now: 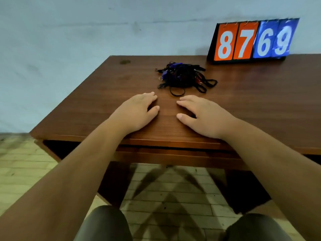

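Note:
Both of my hands lie flat, palm down, on a dark wooden table (90,105) near its front edge. My left hand (137,112) and my right hand (203,115) are a short gap apart, fingers relaxed and holding nothing. Just beyond the fingertips sits a tangled pile of black straps with blue tags and small metal rings (184,77). Neither hand touches the pile.
A flip scoreboard (253,40) reading 8769 stands at the table's back right against a pale wall. The table's left edge drops to a tiled floor (22,164). My knees show below the front edge.

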Tool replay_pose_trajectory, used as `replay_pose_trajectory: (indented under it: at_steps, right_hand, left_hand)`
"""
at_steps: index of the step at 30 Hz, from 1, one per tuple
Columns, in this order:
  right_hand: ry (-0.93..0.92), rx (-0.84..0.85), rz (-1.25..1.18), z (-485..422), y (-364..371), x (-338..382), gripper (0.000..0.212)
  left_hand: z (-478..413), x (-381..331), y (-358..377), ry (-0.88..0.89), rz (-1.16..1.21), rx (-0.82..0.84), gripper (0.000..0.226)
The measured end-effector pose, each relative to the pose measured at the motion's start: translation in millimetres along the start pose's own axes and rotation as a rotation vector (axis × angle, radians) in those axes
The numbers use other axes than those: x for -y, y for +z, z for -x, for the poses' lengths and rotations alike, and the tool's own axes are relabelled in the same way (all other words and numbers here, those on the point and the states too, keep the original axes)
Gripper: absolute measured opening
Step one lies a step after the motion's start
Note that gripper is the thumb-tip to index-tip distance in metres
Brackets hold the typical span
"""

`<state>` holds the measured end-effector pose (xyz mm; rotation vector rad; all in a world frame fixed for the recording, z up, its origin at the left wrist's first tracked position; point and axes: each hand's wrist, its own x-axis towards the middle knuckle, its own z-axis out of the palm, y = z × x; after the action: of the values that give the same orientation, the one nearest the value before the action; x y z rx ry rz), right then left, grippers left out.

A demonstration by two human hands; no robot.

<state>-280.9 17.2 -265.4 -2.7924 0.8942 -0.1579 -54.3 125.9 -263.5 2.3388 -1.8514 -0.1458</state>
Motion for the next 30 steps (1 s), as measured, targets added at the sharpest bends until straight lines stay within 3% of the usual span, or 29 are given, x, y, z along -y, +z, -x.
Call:
replay_pose_trajectory:
  at_steps: [10, 21, 26, 30]
  right_hand:
    - [0.034, 0.030, 0.008, 43.9, -5.6, 19.2, 0.064]
    - [-0.036, -0.102, 0.053, 104.5, 17.8, 17.8, 0.058]
    - [-0.062, -0.187, 0.079, 127.5, 32.9, 19.0, 0.061]
    - [-0.075, -0.209, 0.038, 145.7, 38.7, 21.7, 0.069]
  left_hand:
    - [49.7, -14.9, -2.0, -0.051, 0.054, -0.022, 0.054]
    - [120.3, -16.6, 25.6, 0.050, 0.039, -0.195, 0.053]
    - [151.2, -17.8, 33.0, 0.077, 0.055, -0.199, 0.065]
    - [175.4, -23.8, 23.8, 0.038, 0.225, -0.237, 0.048]
